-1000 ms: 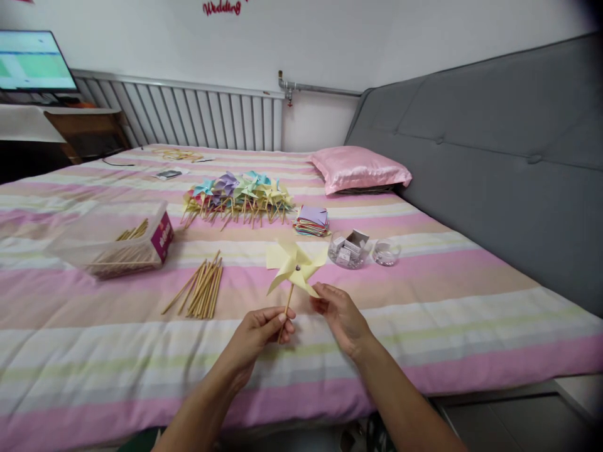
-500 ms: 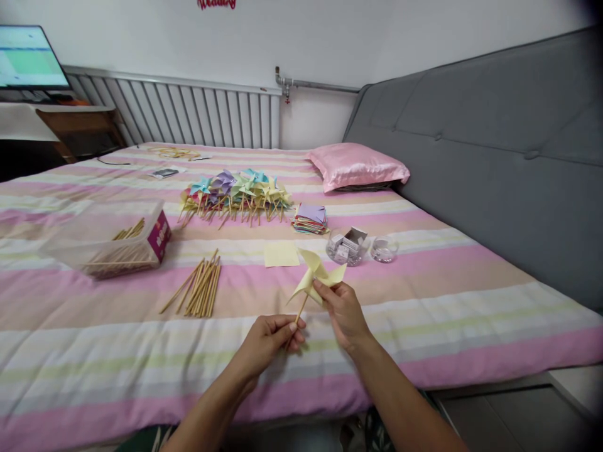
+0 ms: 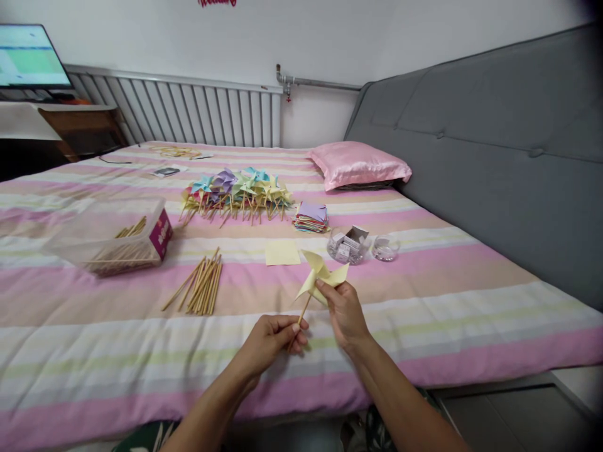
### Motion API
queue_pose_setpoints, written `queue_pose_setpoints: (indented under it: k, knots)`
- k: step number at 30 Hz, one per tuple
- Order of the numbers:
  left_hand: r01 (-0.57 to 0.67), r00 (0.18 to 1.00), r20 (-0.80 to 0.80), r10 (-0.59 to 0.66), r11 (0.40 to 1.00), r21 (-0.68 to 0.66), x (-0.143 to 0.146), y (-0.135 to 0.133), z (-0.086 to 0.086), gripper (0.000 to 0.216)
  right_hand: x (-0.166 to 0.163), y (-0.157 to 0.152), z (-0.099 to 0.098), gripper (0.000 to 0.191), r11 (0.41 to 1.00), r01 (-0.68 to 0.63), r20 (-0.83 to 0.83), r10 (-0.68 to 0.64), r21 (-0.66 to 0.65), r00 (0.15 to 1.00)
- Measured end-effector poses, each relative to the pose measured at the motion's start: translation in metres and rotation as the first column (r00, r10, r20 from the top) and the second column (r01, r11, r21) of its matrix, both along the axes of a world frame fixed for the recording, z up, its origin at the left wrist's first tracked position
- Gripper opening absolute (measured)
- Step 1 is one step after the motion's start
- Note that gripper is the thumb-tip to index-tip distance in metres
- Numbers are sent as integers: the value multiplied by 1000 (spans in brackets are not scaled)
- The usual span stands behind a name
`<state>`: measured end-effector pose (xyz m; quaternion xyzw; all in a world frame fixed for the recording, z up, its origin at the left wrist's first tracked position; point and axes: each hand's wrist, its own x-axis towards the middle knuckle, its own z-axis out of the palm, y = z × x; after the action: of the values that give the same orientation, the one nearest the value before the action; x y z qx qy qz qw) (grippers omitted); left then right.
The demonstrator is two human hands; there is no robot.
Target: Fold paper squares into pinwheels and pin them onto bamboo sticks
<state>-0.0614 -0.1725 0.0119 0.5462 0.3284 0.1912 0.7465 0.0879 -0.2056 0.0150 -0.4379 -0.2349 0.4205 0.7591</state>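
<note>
A pale yellow paper pinwheel on a thin wooden stick is held above the front of the bed. My left hand pinches the stick between thumb and fingers below the paper blades. At the pinwheel's centre, my right hand is closed on the paper with the thumb in front; its fingertips are hidden behind the blades. Just beyond lies a flat yellow paper square. To the left rests a loose bundle of wooden sticks.
A clear plastic box of sticks stands at left. Finished pinwheels are heaped farther back, beside a stack of coloured paper. Round clear containers with small items sit at right. A pink pillow lies by the grey headboard.
Both hands and the pinwheel stay nearly in place, with the pinwheel shifted very slightly right. The grips look the same.
</note>
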Motion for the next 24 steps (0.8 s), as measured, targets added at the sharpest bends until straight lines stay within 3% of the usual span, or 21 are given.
queue_pose_setpoints:
  k: [14,19,22,24]
  knots:
    - [15,1000,1,-15,1000,22,0,2,-9,38,-2,0,-4,18,997,74,52,-72,-22,996]
    - [79,991,-116,-61,984,158,-5,1,-6,32,5,5,-4,23,981,164,14,-163,-108,987]
    - [158,979,-156,-130,970,183,-7,2,-4,29,8,5,-1,24,984,139,-37,-144,-115,989]
    - [128,984,-141,-106,979,157,-7,4,-2,29,9,4,2,25,994,97,-51,-101,-59,994]
